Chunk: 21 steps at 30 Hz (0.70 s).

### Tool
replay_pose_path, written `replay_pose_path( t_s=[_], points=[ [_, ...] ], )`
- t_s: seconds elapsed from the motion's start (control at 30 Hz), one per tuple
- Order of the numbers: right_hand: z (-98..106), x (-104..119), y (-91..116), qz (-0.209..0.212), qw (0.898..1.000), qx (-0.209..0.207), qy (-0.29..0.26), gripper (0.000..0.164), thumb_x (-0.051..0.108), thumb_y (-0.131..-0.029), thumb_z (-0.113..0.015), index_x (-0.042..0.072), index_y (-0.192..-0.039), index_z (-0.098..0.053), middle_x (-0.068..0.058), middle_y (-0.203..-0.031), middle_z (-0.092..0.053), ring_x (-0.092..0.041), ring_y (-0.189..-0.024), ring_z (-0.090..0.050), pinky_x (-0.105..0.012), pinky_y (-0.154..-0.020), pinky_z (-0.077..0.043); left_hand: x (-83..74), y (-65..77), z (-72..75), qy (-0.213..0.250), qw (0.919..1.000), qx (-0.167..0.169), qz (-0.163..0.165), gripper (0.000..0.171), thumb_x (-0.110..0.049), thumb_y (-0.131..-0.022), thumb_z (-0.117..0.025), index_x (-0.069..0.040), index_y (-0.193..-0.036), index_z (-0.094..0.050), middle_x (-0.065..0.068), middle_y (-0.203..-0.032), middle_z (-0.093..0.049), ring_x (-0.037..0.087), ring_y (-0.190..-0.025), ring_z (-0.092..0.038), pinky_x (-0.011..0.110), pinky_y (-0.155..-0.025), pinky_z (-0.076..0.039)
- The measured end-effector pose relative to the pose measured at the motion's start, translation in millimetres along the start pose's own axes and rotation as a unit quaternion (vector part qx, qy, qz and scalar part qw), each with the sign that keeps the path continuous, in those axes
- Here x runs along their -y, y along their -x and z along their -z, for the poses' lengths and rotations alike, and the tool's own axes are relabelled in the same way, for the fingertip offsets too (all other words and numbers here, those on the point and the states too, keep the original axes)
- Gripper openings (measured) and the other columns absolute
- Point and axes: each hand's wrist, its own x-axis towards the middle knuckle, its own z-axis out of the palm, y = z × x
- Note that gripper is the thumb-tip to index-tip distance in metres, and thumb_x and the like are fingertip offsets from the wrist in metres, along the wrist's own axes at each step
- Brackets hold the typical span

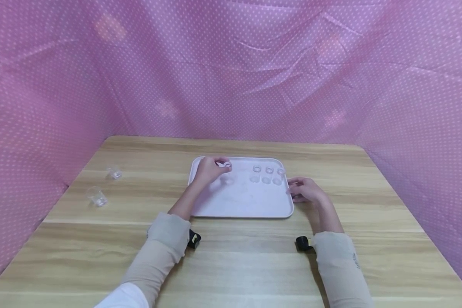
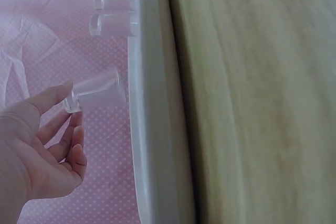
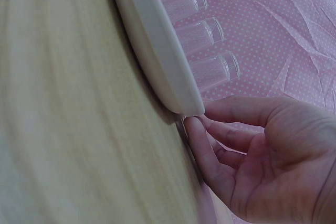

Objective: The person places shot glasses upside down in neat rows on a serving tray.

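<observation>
Taking the head view as a clock with 12 at the tray's far side, the left hand [image 1: 209, 170] is over the tray's 11 o'clock, thumb and fingertips pinching a clear cup [image 2: 97, 92] by its thick base. The relation that matters is between this cup and the row of three cups [image 1: 269, 170] on the tray [image 1: 238, 205], which lies well apart towards 3 o'clock. The left hand is much the nearer to the held cup. The right hand [image 1: 306, 189] grips the tray's edge at 3 o'clock, thumb and finger nearly together.

The left wrist view shows what the head view does not: the held cup is mouth-down, its long axis tilted, its rim seemingly just clear of the tray, though the tray's wall makes that hard to judge. The right wrist view confirms the row standing upside down. Two loose cups [image 1: 99, 198] are on the table [image 1: 231, 265] towards 9 o'clock.
</observation>
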Motion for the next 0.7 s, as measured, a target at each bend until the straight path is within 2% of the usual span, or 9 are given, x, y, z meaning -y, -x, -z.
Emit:
replay_pose_path(
  t_s=[0.27,0.5,0.7],
  points=[
    [0,0,0,-0.003,1.000,0.001,-0.010,0.049,-0.002,-0.086,-0.056,-0.011,-0.131,-0.037,-0.016,-0.098,-0.060,-0.014,-0.077,-0.059,-0.030,-0.071,-0.052,-3.4,-4.1,-12.1,0.003,1.0000,-0.002,-0.004,0.029,-0.017,-0.076,-0.075,-0.007,-0.102,-0.069,0.007,-0.099,-0.066,0.022,-0.088,-0.055,0.032,-0.075,-0.044],
    [2,1,4,0.030,0.998,0.026,-0.039,0.049,0.001,-0.081,-0.063,-0.011,-0.124,-0.043,-0.012,-0.088,-0.062,-0.015,-0.073,-0.060,-0.029,-0.067,-0.053,-13.1,-10.1,-25.5,0.011,0.9999,0.003,-0.012,0.029,-0.016,-0.076,-0.075,-0.008,-0.103,-0.069,0.005,-0.099,-0.066,0.021,-0.089,-0.054,0.031,-0.074,-0.044],
    [-2,1,2,0.006,1.000,0.007,-0.014,0.051,-0.001,-0.085,-0.057,-0.011,-0.130,-0.037,-0.018,-0.102,-0.059,-0.015,-0.079,-0.059,-0.031,-0.071,-0.052,-16.6,-15.2,-35.4,0.006,0.9998,0.010,-0.015,0.029,-0.017,-0.075,-0.075,-0.010,-0.102,-0.069,0.003,-0.099,-0.067,0.019,-0.089,-0.054,0.030,-0.073,-0.044]
  ],
)
